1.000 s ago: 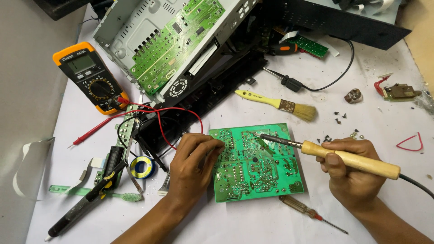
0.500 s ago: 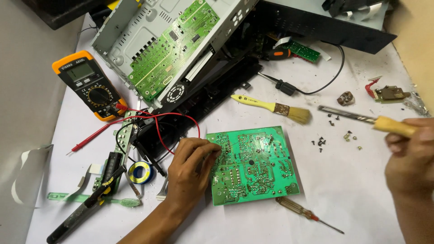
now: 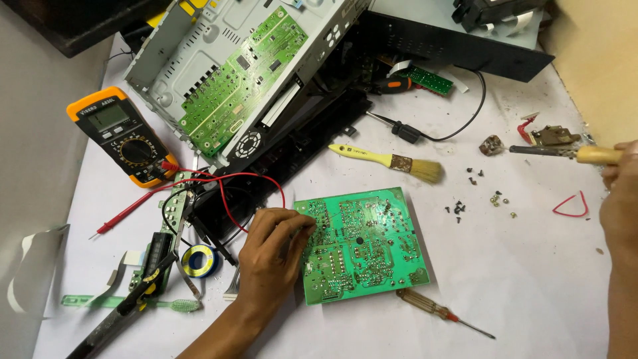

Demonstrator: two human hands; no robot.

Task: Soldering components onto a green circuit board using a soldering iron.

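A green circuit board lies solder side up on the white table cover. My left hand rests on its left edge, fingers pressing it flat. At the far right edge of the view my right hand grips the wooden handle of a soldering iron. The iron's dark tip points left and touches a small brown lump, well away from the board.
A yellow-handled brush lies above the board, a small screwdriver below it. Loose screws are scattered right. An orange multimeter with red and black leads, a solder spool and an opened metal chassis sit left and behind.
My right hand has carried the soldering iron off the board, rightwards and up to the brown lump. My left hand stays on the board.
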